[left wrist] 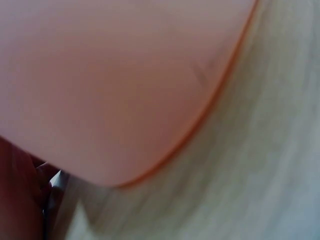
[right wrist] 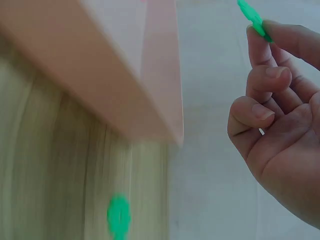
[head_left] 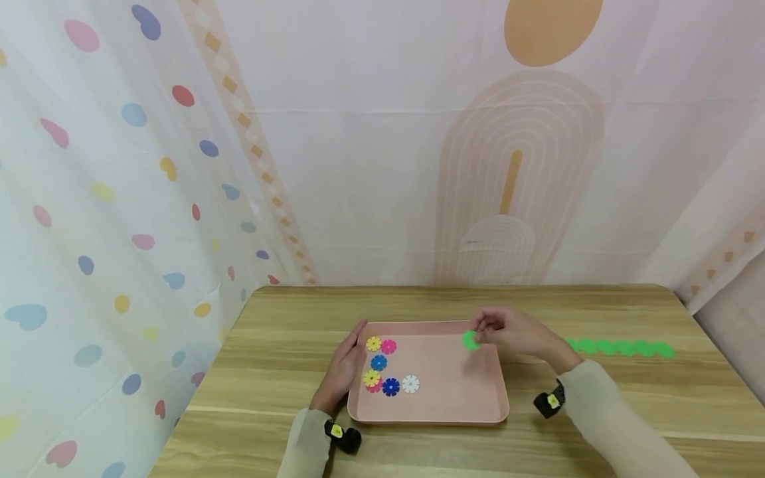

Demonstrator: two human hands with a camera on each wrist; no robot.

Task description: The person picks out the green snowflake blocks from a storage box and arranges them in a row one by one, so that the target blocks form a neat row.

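I've got the right hand point(head_left: 516, 332) up over the far right corner of the pink tray point(head_left: 454, 405), fingertips pinching a green snowflake disc point(head_left: 470, 340); the right wrist view shows the same disc point(right wrist: 254, 20) nipped between thumb and forefinger, with the other fingers point(right wrist: 255, 111) curled in toward the palm. The disc sits just above the tray's far rim, near its right edge. The left hand point(head_left: 345, 368) lies along the tray's left rim, fingers fairly straight and resting against the edge, holding nothing; the left wrist camera gives me only a blurred tray corner point(left wrist: 165, 165) against the table. Inside the tray, clustered at the left, I see a yellow disc point(head_left: 373, 343), a pink disc point(head_left: 388, 346), a blue disc point(head_left: 378, 362), a second yellow one point(head_left: 371, 378), a dark blue disc point(head_left: 390, 386) and a white disc point(head_left: 410, 384). The tray's right half is bare floor. On the wooden table point(head_left: 597, 398), to the right of the tray, a row of green discs point(head_left: 621, 348) runs toward the right edge, well apart from the tray wall.
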